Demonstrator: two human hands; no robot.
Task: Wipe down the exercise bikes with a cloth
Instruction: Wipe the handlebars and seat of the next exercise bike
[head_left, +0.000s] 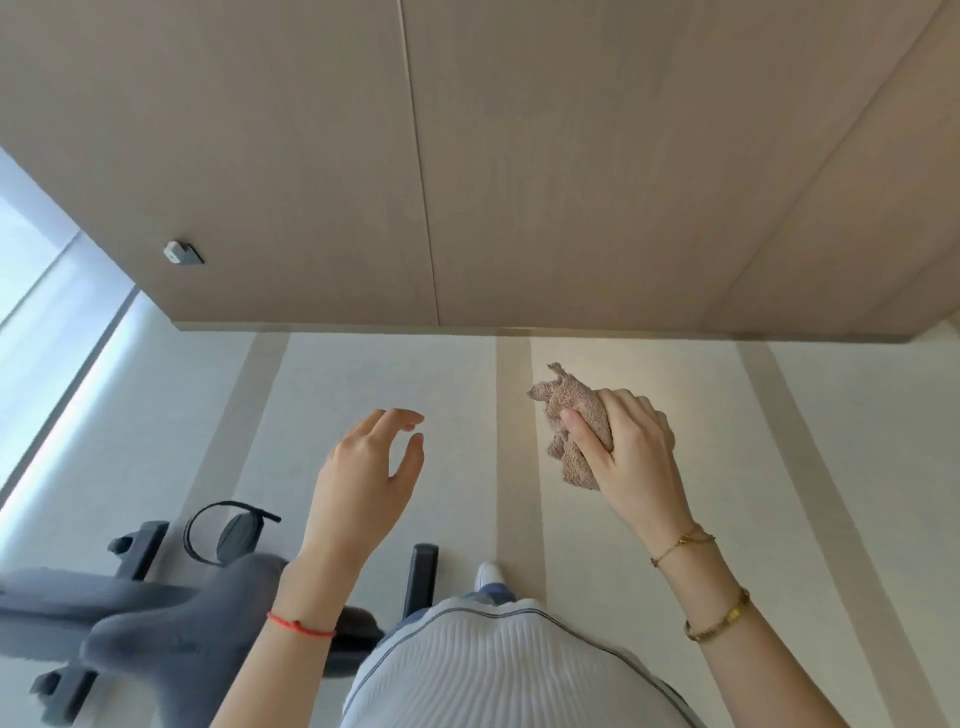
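Standing beside a bike (156, 613), right hand (631, 447) grips a bunched cloth (569, 415), ready to wipe; left hand (363, 467) loose, empty.

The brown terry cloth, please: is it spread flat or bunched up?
Bunched up: the brown terry cloth is crumpled in the right hand, loose ends sticking out.

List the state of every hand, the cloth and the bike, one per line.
left hand: raised in the air, fingers loosely curved, holding nothing
right hand: raised, gripping the cloth
brown cloth: bunched up in the right hand, touching no surface
grey exercise bike: low on the left, touched by neither hand nor cloth
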